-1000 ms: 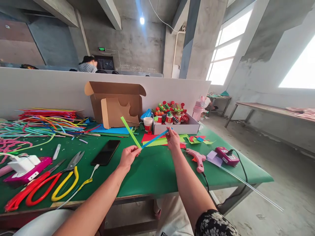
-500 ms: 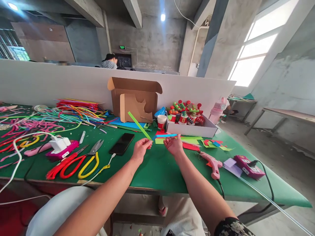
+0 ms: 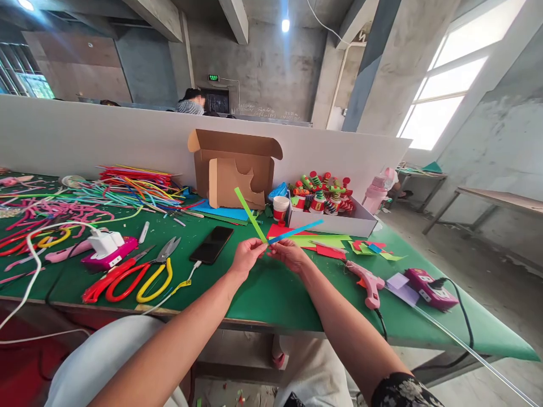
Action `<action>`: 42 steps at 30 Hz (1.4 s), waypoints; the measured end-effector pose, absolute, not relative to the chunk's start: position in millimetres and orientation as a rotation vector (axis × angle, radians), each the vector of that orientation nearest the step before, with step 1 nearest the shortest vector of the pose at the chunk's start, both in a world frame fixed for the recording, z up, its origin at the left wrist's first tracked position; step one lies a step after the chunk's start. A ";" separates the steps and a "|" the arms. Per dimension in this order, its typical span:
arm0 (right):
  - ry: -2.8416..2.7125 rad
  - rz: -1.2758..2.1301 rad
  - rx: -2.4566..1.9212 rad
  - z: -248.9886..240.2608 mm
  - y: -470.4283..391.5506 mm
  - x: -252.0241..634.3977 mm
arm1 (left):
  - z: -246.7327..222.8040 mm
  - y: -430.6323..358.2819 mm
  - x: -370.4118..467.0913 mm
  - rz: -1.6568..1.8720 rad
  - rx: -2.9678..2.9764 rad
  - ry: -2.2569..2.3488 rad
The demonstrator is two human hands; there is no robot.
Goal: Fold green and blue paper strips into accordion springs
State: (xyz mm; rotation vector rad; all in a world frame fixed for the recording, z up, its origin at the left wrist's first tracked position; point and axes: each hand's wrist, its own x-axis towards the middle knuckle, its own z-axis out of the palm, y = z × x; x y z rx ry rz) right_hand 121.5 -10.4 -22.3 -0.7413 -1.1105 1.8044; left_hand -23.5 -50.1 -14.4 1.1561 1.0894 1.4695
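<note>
Between my hands are two narrow paper strips, a green paper strip (image 3: 250, 215) slanting up to the left and a blue paper strip (image 3: 297, 230) slanting up to the right. Their lower ends come together at my fingertips. My left hand (image 3: 248, 255) pinches the low end of the green strip. Close beside it, my right hand (image 3: 291, 254) is closed with its fingertips on the low end of the blue strip. Whether the two ends are joined is hidden by my fingers. Just behind lie green paper strips (image 3: 326, 241) and red paper (image 3: 331, 252).
A black phone (image 3: 214, 245) and red and yellow pliers (image 3: 156, 268) lie to the left. A pink glue gun (image 3: 368, 282) and a power strip (image 3: 430, 289) are at right. Behind stand paper cups (image 3: 280, 208), a white box (image 3: 331, 222) of spring figures and a cardboard box (image 3: 235, 148).
My right hand has moved left to the left hand and closed from an open palm. The blue strip has swung from nearly level to slanting up right. The green strip stands steeper.
</note>
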 end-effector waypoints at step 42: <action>-1.201 1.661 -0.865 -15.7 -17.1 119.8 | -19.4 -47.7 -27.8 1.350 1.472 1.369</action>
